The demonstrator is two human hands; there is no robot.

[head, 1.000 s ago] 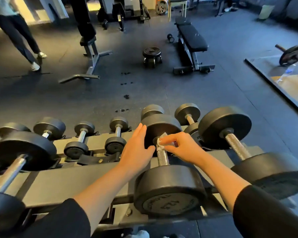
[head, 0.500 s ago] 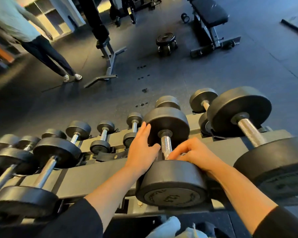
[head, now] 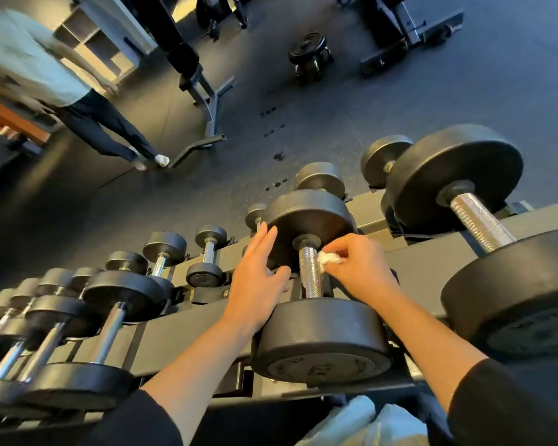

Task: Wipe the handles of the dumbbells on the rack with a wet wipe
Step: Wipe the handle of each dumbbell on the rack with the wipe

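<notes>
The right hand (head: 358, 268) pinches the wet wipe (head: 328, 258) against the dumbbell handle (head: 310, 272) on the rack (head: 181, 329); the left hand (head: 255, 278), fingers straight, steadies the dumbbell. The small wipe may slip, and the handle's underside, probably, stays unwiped.

The dumbbell (head: 316, 284) lies on the rack (head: 187, 333). The left hand (head: 255, 278) is left of its handle (head: 310, 275), the right hand (head: 361, 262) and wipe (head: 329, 259) right. Beyond the rack stands a person (head: 62, 91).
</notes>
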